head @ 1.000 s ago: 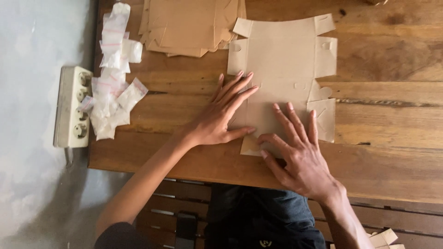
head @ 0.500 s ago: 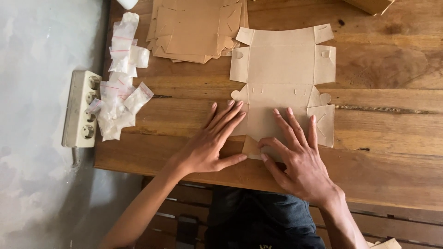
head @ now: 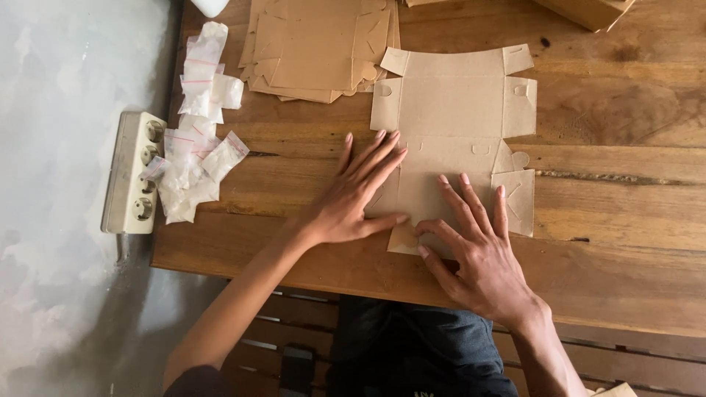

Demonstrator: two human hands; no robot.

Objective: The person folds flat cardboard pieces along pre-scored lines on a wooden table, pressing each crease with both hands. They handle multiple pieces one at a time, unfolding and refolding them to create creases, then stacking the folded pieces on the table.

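Flat, both hands (head: 419, 220) on cardboard blank (head: 452, 110)

Centre: flat box blank (head: 450, 140) lies unfolded on your table (head: 618, 184), near the front edge.
Your left hand (head: 354, 197): flat on the blank's 8 o'clock corner, fingers pointing to 1 o'clock.
Your right hand (head: 478, 246): flat on the blank's 6 o'clock edge, just beside the left hand.
11 o'clock of blank: stack of blanks (head: 316, 48), its edge touching or just overlapping it.
9 o'clock, table's left edge: heap of small bags (head: 193, 136).
Beyond that edge, off the table: power strip (head: 132, 173), beside the bags.
1 o'clock, far corner: box (head: 588, 11).
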